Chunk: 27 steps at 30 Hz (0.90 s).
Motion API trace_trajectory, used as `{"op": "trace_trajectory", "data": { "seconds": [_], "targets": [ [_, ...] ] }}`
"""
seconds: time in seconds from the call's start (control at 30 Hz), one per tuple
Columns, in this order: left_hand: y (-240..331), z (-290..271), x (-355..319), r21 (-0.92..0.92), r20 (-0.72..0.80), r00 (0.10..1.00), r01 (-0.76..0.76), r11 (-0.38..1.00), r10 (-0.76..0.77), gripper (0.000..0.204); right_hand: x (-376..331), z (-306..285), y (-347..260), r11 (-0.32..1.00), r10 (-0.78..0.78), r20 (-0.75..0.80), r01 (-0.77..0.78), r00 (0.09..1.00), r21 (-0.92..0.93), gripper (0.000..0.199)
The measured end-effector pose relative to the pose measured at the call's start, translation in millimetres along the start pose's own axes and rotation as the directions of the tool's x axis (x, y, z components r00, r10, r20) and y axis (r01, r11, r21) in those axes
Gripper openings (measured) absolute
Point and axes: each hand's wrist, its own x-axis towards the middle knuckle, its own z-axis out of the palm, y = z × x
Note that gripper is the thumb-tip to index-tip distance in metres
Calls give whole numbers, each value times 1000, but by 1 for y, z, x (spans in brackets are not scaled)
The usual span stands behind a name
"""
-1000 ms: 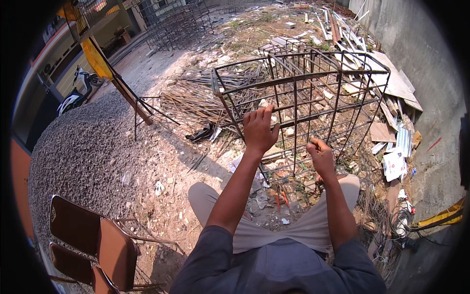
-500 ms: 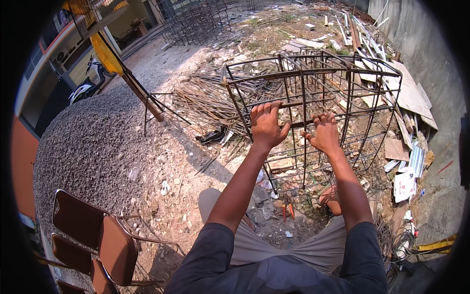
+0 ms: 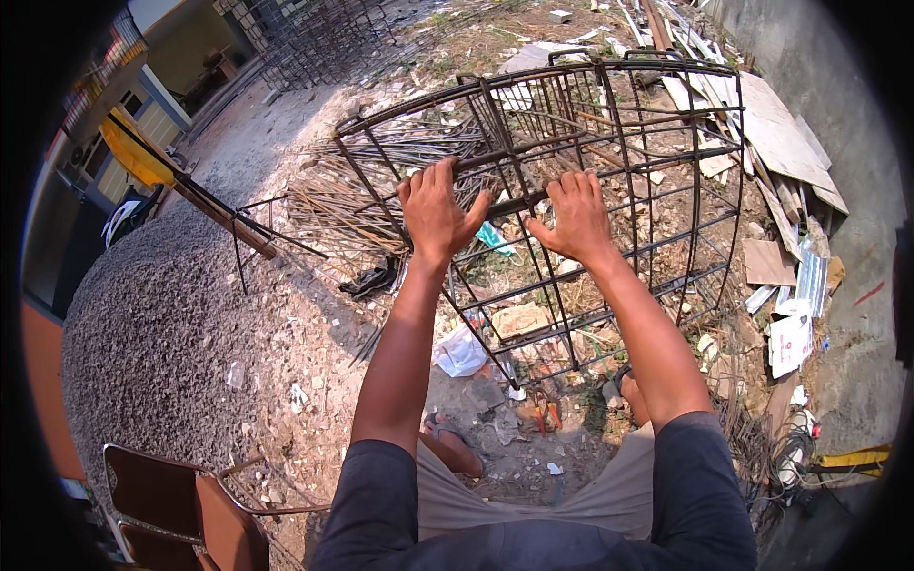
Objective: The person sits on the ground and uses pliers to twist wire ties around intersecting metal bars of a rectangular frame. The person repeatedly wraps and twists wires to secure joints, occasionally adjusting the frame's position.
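Observation:
A rebar cage [image 3: 514,204] of dark steel bars stands tilted in front of me, its near lower edge over the rubble. My left hand [image 3: 440,211] has its fingers curled over a bar on the cage's left part, thumb spread to the right. To its right, my right hand [image 3: 583,217] hooks its fingers over the middle of the cage, with the thumb toward the left hand. The fingertips of both hands are partly hidden behind the bars. Below the cage, red-handled pliers [image 3: 547,416] lie on the ground between my feet.
Loose rebar [image 3: 333,205] lies beyond the cage to the left. A gravel heap [image 3: 171,352] and brown chairs [image 3: 152,490] are on the left. Boards [image 3: 776,143] and scrap line the concrete wall [image 3: 857,190] at right. A white plastic bag [image 3: 461,351] lies near the cage's lower edge.
The cage has tilted and shifted left in view, its upper edge higher, with both hands moving along on it. My legs look straighter, and the view has shifted.

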Motion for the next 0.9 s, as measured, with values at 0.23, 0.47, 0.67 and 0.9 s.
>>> {"op": "trace_trajectory", "data": {
  "seconds": [0.23,0.47,0.67,0.9],
  "targets": [
    [0,-15,-4,59,137,990,-32,998,23,95,-1,-1,-3,998,46,120,-41,992,-50,78],
    [32,-27,-123,-375,264,964,128,918,-26,95,-67,-17,-52,966,109,103,-129,989,224,81],
    [14,-12,-214,-438,318,928,325,838,-194,85,-54,-25,-61,941,153,137,-187,979,284,79],
    [-17,45,-220,-496,212,783,602,626,-585,73,8,12,-42,971,200,-45,-192,979,141,85]
  ]
}}
